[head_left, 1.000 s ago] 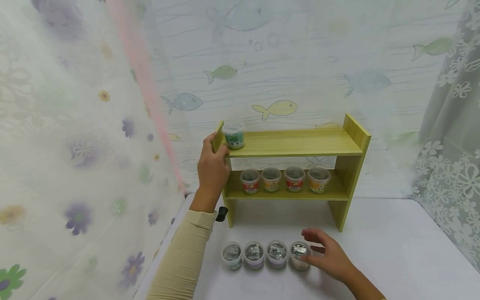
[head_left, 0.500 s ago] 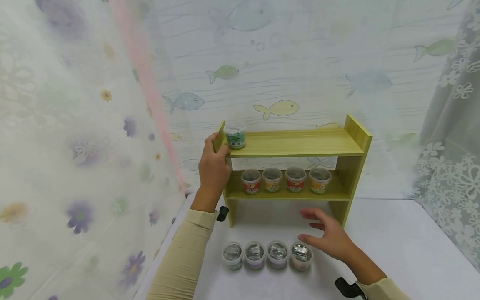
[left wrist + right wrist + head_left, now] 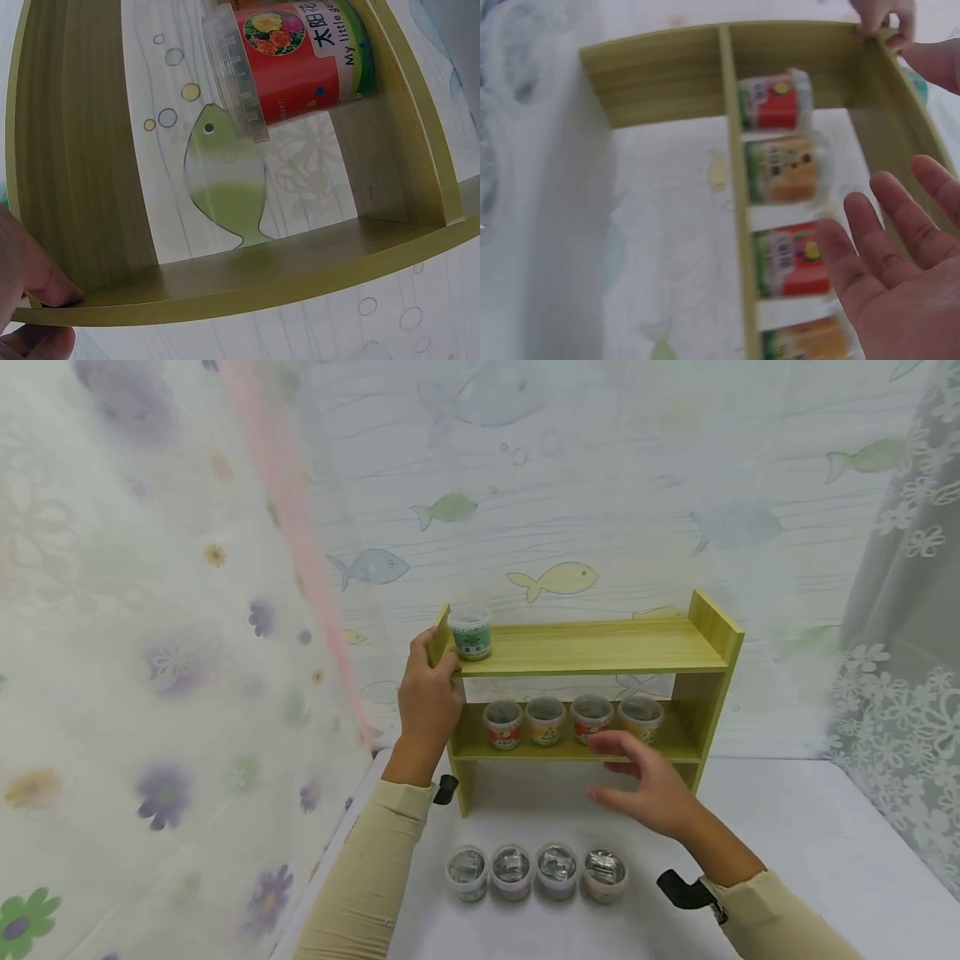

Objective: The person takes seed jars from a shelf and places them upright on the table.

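Wooden shelf [image 3: 600,647] first: my left hand [image 3: 427,697] grips its left end panel, thumb curled over the edge beside the green-labelled cup [image 3: 470,632] on the top board. My right hand [image 3: 645,781], fingers spread and holding nothing, has lifted away from the four foil-lidded cups [image 3: 536,871] on the table [image 3: 787,852] and now hovers before the lower board, just by the red and orange cups [image 3: 570,720]. I judge it is going for that row.

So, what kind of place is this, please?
Probably a staged indoor corner: a white table with a small wooden shelf of little tubs, closed in by fish-print sheets and flowered curtains.
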Motion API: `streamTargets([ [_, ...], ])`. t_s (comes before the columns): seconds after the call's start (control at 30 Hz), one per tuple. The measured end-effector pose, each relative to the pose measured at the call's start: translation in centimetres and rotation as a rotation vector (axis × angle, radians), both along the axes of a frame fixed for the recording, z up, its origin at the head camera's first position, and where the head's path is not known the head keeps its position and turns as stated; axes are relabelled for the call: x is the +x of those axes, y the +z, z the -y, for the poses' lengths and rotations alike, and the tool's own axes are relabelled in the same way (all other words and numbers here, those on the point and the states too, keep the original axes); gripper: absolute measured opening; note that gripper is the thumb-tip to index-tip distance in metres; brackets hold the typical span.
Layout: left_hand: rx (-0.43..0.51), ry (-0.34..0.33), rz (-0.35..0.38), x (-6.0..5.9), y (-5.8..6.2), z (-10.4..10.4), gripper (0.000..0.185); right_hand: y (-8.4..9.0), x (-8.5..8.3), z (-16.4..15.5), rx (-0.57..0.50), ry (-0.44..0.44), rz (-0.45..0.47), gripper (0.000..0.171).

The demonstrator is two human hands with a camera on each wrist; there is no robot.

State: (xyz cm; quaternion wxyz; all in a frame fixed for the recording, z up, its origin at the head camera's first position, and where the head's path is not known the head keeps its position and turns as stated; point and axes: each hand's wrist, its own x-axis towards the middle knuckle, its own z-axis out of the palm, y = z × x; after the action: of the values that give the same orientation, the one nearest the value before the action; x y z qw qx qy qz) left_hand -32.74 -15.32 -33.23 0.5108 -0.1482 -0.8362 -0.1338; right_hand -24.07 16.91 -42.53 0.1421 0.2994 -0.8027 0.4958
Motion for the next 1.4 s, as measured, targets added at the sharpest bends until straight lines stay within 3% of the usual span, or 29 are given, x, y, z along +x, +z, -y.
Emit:
streamTargets([
  [0.63,-0.006,0.009,0.035,0.4,0.1,-0.1,0.015,7.3,-0.8,3.4,0.049,0.022,-0.113,0.063],
  [1.07,-0.006,0.009,0.024,0.1,0.0,-0.1,0.013,10.7,-2.0,6.2,0.092,0.065,-0.264,0.060],
  [1.4,0.003,0.012,0.017,0.0,-0.1,-0.1,0.012,13.1,-3.9,8.0,0.022,0.069,-0.225,0.054],
])
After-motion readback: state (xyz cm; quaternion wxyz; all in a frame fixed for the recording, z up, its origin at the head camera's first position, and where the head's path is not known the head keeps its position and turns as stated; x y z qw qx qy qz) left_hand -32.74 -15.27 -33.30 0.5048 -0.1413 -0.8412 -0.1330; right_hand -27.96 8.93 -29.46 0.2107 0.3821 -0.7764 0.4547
